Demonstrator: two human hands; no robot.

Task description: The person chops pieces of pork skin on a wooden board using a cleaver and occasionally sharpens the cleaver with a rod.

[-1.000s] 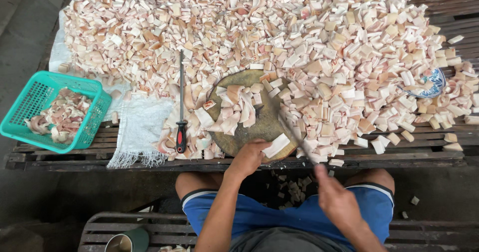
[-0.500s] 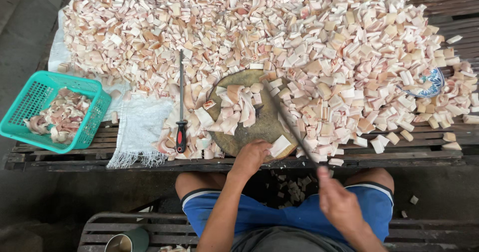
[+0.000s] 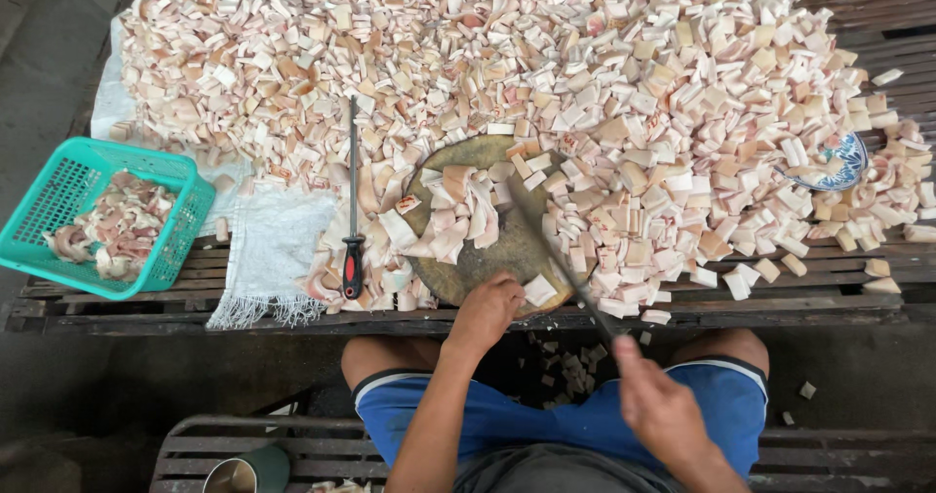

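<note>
On the round wooden chopping block [image 3: 487,249], near its front edge, the left hand [image 3: 486,310] rests with bent fingers pressing on a pale square piece [image 3: 539,289], probably to keep it from sliding. The right hand [image 3: 661,405] is clenched around the handle of a long knife [image 3: 556,254], and the blade goes up and to the left across the block, its tip near the middle. The blade looks blurred, so I cannot tell if it touches the block or is a little above it. The hand with the knife is low, over the person's knee in blue shorts [image 3: 585,420], well apart from the held piece; this keeps the two hands on different sides of the blade.

Longer uncut strips [image 3: 458,215] lie on the left half of the block, within reach of the left hand. The great heap of cut pieces [image 3: 604,93] lies beyond and to the right of the block, on a slatted wooden table [image 3: 146,317], likely pushed away so the block stays free. A sharpening steel with a red and black handle [image 3: 352,200] lies just left of the block, handle toward the person, beside a white cloth [image 3: 273,254]. A green plastic basket [image 3: 58,259] with some pieces stands at the far left edge. A blue patterned bowl [image 3: 846,161] is half buried on the right
</note>
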